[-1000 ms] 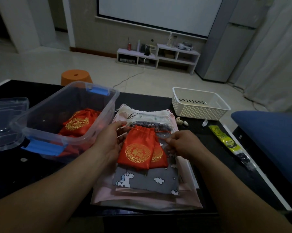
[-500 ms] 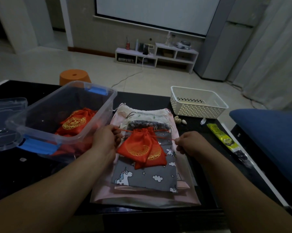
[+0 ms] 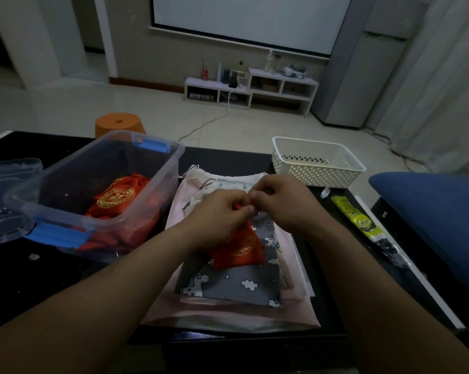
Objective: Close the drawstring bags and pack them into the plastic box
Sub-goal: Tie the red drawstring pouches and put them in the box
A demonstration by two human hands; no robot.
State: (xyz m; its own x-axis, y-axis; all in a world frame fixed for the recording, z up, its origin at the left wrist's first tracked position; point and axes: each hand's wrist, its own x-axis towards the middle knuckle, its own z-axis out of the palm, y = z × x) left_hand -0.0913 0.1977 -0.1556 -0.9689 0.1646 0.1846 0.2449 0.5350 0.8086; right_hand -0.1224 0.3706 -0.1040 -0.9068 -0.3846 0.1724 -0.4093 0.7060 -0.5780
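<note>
Both hands meet at the neck of a red bag [image 3: 240,249] above a stack of flat cloth bags on a black surface [image 3: 39,282]. The left hand [image 3: 217,220] has its fingers curled and pinches the red cloth at the bag's top. The right hand [image 3: 287,206] closes thumb and fingertips on the same spot from the other side; whether it holds cord or cloth cannot be told. The bag's body, printed with a gold emblem, hangs down from the hands onto a grey unicorn bag [image 3: 244,286], which lies on a pink bag [image 3: 228,315] with paler bags showing beyond the hands.

Just to the left of the stack stands the clear box [image 3: 66,179] with blue latches, open at the top. Inside it lie packed bags [image 3: 117,195], red with gold emblems like the one in hand. The box's clear lid [image 3: 6,184] sits at the far left edge. A white basket [image 3: 318,163] stands behind the stack to the right, near a yellow packet [image 3: 355,217] and a blue cushion [image 3: 430,211]. An orange stool [image 3: 118,124] is on the floor beyond the surface.
</note>
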